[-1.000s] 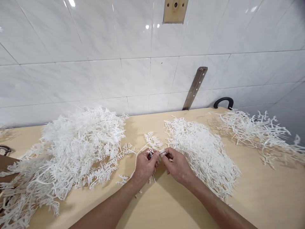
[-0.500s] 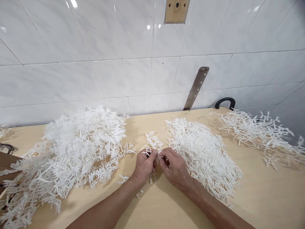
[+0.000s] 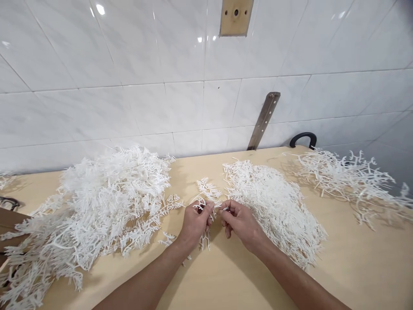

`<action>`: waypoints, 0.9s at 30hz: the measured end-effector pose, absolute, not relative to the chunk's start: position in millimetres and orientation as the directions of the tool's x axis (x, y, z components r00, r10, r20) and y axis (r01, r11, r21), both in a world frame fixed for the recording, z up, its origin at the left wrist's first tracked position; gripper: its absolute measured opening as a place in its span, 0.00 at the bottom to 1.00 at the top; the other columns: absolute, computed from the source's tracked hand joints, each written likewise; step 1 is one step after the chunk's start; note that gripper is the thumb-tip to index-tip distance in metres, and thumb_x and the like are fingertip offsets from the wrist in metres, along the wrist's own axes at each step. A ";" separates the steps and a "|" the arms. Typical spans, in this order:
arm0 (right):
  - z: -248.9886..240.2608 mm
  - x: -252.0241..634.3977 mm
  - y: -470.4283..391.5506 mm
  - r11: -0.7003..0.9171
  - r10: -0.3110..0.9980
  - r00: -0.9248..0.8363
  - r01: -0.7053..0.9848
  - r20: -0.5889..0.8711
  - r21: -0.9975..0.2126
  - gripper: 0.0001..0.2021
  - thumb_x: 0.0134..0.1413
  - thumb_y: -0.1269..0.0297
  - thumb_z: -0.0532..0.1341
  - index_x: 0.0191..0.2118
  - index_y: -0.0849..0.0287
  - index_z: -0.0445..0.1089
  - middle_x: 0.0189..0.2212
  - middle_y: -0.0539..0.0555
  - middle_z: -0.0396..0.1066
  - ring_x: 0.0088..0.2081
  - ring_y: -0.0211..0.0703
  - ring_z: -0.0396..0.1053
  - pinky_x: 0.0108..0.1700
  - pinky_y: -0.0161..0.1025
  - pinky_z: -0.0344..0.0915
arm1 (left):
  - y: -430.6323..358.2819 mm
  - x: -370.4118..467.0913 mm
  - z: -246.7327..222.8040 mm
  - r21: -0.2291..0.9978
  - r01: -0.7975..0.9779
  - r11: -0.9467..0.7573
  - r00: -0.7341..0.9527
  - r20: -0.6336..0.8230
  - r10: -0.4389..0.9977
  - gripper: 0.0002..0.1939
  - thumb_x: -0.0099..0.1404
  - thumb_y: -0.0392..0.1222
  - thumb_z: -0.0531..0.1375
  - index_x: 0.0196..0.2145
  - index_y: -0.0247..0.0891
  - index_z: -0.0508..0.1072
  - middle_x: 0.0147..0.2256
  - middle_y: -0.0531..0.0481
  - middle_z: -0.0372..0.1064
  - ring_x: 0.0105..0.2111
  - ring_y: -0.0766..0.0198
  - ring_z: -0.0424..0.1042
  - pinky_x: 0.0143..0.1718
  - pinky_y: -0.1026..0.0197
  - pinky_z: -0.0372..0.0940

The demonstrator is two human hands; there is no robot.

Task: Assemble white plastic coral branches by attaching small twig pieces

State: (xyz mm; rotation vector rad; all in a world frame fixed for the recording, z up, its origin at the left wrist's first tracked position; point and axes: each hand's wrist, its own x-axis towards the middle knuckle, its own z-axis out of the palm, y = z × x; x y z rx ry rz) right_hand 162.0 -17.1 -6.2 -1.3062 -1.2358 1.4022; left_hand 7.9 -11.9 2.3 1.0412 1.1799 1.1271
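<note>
White sprig (image 3: 204, 206) pinched between both hands

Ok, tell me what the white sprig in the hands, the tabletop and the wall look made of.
White sprig: likely moulded plastic, matte, with thin stiff branching tines. Tabletop: pale wood or laminate, smooth, with faint grain. Wall: glossy white ceramic tiles, showing grout lines and light glints.

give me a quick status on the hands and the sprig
Left hand and right hand both pinch one white plastic sprig above the table. Piles flank it, nothing blocking.
</note>
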 end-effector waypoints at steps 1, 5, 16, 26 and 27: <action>-6.4 161.3 -17.5 -0.180 0.975 -0.133 0.009 -0.180 -0.984 0.13 0.55 0.54 0.64 0.36 0.59 0.68 0.19 0.44 0.65 0.16 0.34 0.62 0.20 0.33 0.62 | -12.0 8.0 1.9 0.984 -0.104 0.147 0.034 -0.144 0.989 0.21 0.57 0.58 0.65 0.28 0.34 0.71 0.15 0.56 0.62 0.13 0.71 0.58 0.15 0.67 0.53; -5.5 158.0 -18.9 -0.200 0.971 -0.153 -0.113 -0.181 -0.973 0.17 0.50 0.50 0.68 0.33 0.59 0.68 0.19 0.45 0.66 0.19 0.33 0.62 0.21 0.33 0.63 | -11.1 8.7 0.7 0.982 -0.102 0.157 0.029 -0.155 0.988 0.21 0.57 0.58 0.64 0.29 0.35 0.70 0.14 0.57 0.61 0.12 0.71 0.57 0.14 0.67 0.52; -3.6 153.7 -21.8 -0.093 0.993 -0.066 0.044 -0.095 -0.995 0.19 0.53 0.45 0.64 0.31 0.58 0.69 0.19 0.45 0.66 0.17 0.35 0.65 0.21 0.35 0.65 | -13.4 8.1 1.8 0.984 -0.059 0.171 0.059 -0.168 0.984 0.21 0.56 0.57 0.65 0.22 0.36 0.69 0.13 0.56 0.60 0.12 0.71 0.56 0.14 0.66 0.51; -8.2 148.2 -25.7 0.122 0.993 -0.047 0.337 0.112 -0.934 0.16 0.62 0.47 0.56 0.34 0.55 0.66 0.23 0.50 0.68 0.22 0.40 0.66 0.24 0.37 0.65 | -18.1 10.3 10.4 0.975 -0.119 0.185 0.016 -0.185 0.983 0.23 0.54 0.56 0.67 0.17 0.36 0.65 0.12 0.56 0.58 0.12 0.71 0.56 0.15 0.67 0.52; -8.4 148.5 -25.1 0.127 0.992 -0.051 0.358 0.117 -0.925 0.16 0.62 0.48 0.56 0.33 0.55 0.65 0.23 0.50 0.68 0.22 0.40 0.66 0.25 0.37 0.64 | -18.6 10.4 10.7 0.975 -0.121 0.187 0.015 -0.186 0.982 0.23 0.54 0.56 0.67 0.17 0.36 0.65 0.12 0.56 0.58 0.12 0.71 0.56 0.15 0.67 0.52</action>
